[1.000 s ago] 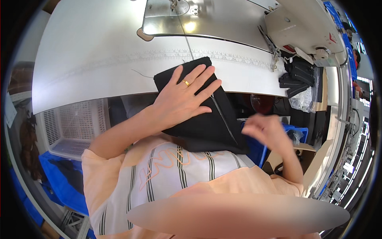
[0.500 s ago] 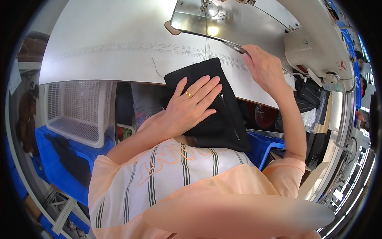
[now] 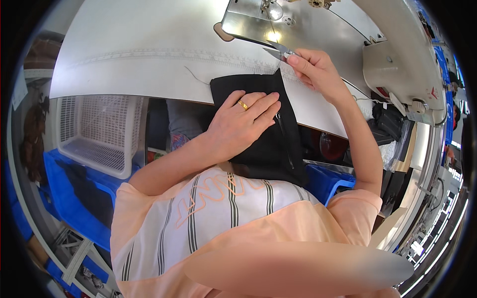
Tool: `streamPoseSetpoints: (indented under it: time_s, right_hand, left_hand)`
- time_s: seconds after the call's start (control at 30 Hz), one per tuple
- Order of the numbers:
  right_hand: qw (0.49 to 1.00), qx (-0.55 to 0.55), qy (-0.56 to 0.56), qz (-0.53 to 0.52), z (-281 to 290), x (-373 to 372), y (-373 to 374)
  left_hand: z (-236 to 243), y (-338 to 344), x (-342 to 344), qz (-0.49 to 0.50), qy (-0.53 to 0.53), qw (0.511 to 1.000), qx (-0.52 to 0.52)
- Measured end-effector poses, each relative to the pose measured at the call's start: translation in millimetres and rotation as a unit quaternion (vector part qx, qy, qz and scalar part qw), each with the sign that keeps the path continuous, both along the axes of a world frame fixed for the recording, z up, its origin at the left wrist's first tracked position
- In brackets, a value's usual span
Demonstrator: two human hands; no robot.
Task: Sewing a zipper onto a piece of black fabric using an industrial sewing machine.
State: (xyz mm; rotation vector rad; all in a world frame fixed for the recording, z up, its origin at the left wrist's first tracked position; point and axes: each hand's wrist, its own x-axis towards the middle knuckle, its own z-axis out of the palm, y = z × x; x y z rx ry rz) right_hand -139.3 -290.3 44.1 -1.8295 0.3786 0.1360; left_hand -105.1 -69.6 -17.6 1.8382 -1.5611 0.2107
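Observation:
My left hand (image 3: pixel 242 121), a gold ring on one finger, lies over a black fabric piece (image 3: pixel 258 159) and presses on it with nothing in its grip. The fabric has a zipper (image 3: pixel 285 141) down its right side. It rests partly on the white sewing table and hangs over the front edge toward my lap. A loose dark thread (image 3: pixel 196 75) trails from its upper left corner. Farther right, my right hand (image 3: pixel 318 72) is closed round thread snips (image 3: pixel 279 51), their blades apart and pointing left, above the table between fabric and machine plate.
The sewing machine's metal plate (image 3: pixel 248 25) lies beyond the fabric, with its pale body (image 3: pixel 402 69) at right. A white plastic basket (image 3: pixel 94 144) sits over a blue bin (image 3: pixel 64 198) at left. Another blue bin (image 3: pixel 328 184) stands below the table. Black items (image 3: pixel 387 121) lie at right.
The snips have moved left in my right hand, and their blades now show apart. The threads running from the needle to the fabric no longer show. My left hand's fingers have drawn together.

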Motion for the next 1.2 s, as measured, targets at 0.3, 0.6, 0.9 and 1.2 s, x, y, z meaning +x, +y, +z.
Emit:
streamPoseSetpoints:
  time_s: [0.3, 0.6, 0.9, 1.2]
  right_hand:
    - [0.909, -0.373, -0.176, 0.057, 2, -18, 1]
    - [0.731, -0.676, 0.023, -0.088, -31, -65, -105]
    - [0.954, -0.192, -0.034, 0.226, 6, -67, -7]
    - [0.987, 0.017, -0.001, 0.160, -10, 57, 2]
  left_hand:
    - [0, -3, 4, -0.021, 0.004, 1.000, -0.020]
    - [-2, -56, 62, 0.011, 0.003, 0.994, 0.110]
    - [1, 16, 54, 0.055, 0.325, 0.938, -0.112]
    - [-3, 143, 45, 0.237, 0.598, 0.733, -0.221]
